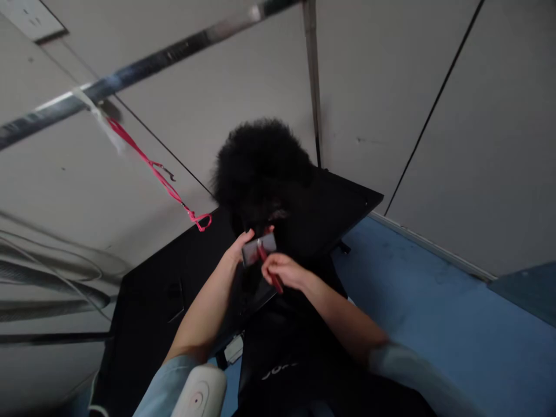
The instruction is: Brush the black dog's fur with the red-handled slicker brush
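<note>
A black, fluffy-haired dog (263,159) is on the black table (147,289); its dark coat makes its outline hard to read. My right hand (284,271) is closed round the red handle of a slicker brush (259,249). The brush's grey rectangular back faces me, close against the dog's front. Just left of the brush, my left hand (238,246) is at the dog's front, its thumb and a fingertip curled round dark fur. Which part of the dog it grips is hidden by the brush and the darkness.
A metal bar (174,52) crosses above, with a pink lead (147,165) hanging from it. A metal post (311,69) rises behind the dog. Grey hoses (52,284) hang at left. A white device (202,391) is near my left sleeve. Blue floor (417,301) lies right.
</note>
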`<action>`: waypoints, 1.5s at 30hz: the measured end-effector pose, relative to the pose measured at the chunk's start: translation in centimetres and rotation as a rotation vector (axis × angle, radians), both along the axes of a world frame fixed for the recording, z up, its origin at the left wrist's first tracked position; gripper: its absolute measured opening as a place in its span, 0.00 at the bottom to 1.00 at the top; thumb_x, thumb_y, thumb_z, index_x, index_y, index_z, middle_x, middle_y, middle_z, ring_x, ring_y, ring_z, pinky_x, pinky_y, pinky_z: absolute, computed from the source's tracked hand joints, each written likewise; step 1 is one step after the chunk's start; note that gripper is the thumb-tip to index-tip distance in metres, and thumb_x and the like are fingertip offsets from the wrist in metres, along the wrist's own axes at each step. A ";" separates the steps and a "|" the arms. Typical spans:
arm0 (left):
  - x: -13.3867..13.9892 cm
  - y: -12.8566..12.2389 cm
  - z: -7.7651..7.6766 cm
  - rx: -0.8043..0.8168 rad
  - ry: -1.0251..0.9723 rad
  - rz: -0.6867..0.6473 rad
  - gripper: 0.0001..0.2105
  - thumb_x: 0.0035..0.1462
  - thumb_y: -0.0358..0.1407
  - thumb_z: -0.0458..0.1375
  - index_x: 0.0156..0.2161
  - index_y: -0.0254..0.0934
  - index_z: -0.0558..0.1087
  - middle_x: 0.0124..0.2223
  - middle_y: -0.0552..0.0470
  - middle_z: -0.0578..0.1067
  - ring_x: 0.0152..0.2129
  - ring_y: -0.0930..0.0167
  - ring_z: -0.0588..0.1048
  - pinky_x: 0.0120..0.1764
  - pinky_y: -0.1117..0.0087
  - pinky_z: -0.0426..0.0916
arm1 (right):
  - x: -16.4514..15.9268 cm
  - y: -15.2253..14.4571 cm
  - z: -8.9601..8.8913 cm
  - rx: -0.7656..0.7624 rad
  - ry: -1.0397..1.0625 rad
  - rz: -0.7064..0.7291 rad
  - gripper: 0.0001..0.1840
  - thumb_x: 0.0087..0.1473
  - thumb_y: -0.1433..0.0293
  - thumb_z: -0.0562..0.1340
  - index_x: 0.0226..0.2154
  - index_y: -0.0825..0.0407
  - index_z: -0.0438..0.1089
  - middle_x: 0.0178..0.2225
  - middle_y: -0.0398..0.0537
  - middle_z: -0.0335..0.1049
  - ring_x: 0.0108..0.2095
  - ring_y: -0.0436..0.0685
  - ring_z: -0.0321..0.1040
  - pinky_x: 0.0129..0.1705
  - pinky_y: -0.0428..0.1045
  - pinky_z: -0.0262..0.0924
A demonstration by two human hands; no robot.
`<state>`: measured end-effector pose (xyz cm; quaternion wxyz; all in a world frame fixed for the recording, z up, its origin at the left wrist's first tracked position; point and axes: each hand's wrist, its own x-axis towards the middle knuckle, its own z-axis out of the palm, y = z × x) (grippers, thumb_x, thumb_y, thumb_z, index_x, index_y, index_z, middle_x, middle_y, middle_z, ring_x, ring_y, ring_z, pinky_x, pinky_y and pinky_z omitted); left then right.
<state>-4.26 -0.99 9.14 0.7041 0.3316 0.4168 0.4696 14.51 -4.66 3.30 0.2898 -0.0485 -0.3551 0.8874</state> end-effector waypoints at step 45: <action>-0.1 -0.7 4.7 0.199 0.316 -0.110 0.27 0.47 0.59 0.58 0.18 0.35 0.64 0.13 0.54 0.62 0.11 0.73 0.64 0.20 0.68 0.66 | 3.7 -3.7 -0.7 0.467 -0.621 0.104 0.16 0.52 0.74 0.56 0.41 0.53 0.75 0.28 0.44 0.73 0.19 0.46 0.65 0.18 0.41 0.56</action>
